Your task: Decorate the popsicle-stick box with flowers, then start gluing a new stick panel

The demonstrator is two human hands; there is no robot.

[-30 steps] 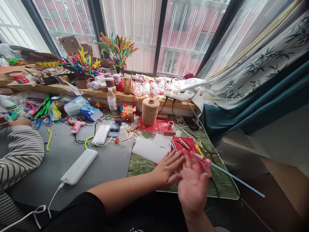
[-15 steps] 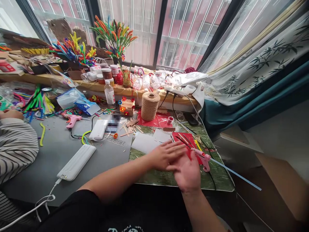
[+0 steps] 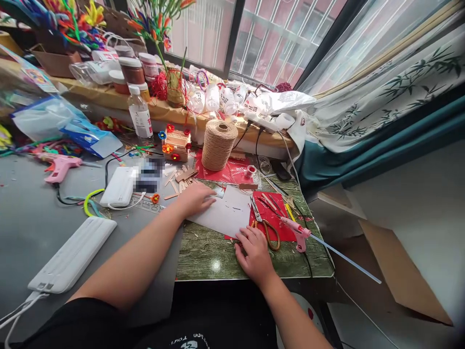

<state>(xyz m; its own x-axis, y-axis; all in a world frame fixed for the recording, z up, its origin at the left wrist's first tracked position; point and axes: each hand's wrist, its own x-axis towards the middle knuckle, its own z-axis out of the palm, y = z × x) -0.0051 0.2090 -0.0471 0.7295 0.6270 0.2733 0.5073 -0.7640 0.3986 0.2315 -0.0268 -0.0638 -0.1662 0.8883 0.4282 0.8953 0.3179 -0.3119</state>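
Note:
A white sheet of paper (image 3: 227,212) with a few small dark scraps lies on the green wood-patterned mat. Flat against its left side, my left hand (image 3: 196,198) has its fingers stretched out. My right hand (image 3: 253,251) rests by the sheet's lower right corner, fingers spread, fingertips touching the edge. Just beyond those fingers, scissors (image 3: 271,234) with brownish handles lie partly on a red sheet (image 3: 288,234). Thin sticks (image 3: 268,201) sit on the red sheet. A pink glue gun (image 3: 298,231) with a long clear glue stick stands to the right.
Craft sticks (image 3: 184,175) are piled beyond my left hand, near a small stick box with flowers (image 3: 177,144). A twine spool (image 3: 219,145) stands at the back. On the left are power banks (image 3: 72,254) with cables and another pink glue gun (image 3: 62,167).
My hands were together above the mat; now they are apart, lowered onto the paper. The view has shifted closer and left things have slid leftward. The striped-sleeved person has left view.

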